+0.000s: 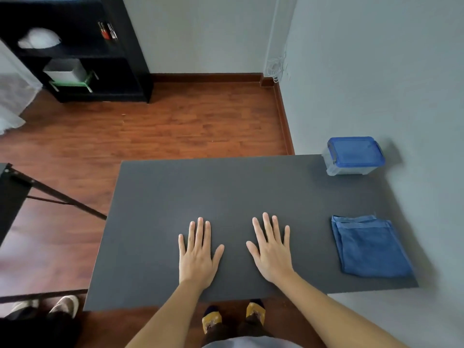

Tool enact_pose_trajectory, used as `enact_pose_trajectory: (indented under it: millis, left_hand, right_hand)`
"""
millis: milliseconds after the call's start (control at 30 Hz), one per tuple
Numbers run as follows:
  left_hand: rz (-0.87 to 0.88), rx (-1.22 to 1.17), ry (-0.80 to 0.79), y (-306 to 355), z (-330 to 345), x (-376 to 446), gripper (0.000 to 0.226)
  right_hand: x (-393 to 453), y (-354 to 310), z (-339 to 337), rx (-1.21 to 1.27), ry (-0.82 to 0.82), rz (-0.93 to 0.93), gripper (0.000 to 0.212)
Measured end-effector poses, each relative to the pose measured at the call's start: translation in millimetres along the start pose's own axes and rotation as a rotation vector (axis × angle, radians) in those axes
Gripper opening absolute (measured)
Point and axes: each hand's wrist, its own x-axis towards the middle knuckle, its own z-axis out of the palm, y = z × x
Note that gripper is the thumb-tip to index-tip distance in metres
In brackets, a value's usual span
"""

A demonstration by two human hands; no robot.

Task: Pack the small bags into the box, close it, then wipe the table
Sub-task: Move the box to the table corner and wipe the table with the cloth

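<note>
A clear plastic box (352,156) with a blue lid stands at the far right corner of the dark grey table (163,197), its lid on. A folded blue cloth (369,246) lies flat at the table's right side, nearer to me. My left hand (198,252) and my right hand (271,247) rest palm down on the table near its front edge, fingers spread, holding nothing. The cloth is a short way right of my right hand. No small bags are in sight.
The table's right side meets a pale wall (401,84). A black shelf unit (75,54) stands across the wooden floor at the back left. A black frame (50,194) and another person's shoes (62,306) are at the left.
</note>
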Motion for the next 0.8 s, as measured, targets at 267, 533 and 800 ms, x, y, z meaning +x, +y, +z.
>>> enact_pose_trajectory:
  millis: [267,533,800]
  left_hand:
    - [-0.043,-0.017,0.034,1,9,1,0.073]
    - [-0.04,-0.019,0.038,0,11,-2,0.073]
    - [-0.043,-0.007,0.041,-1,10,-3,0.072]
  right_hand:
    - [10,-6,4,-0.008,0.054,0.036,0.066]
    - [10,-6,9,-0.021,0.062,0.038,0.066]
    - [10,-7,7,-0.028,0.072,0.031,0.066]
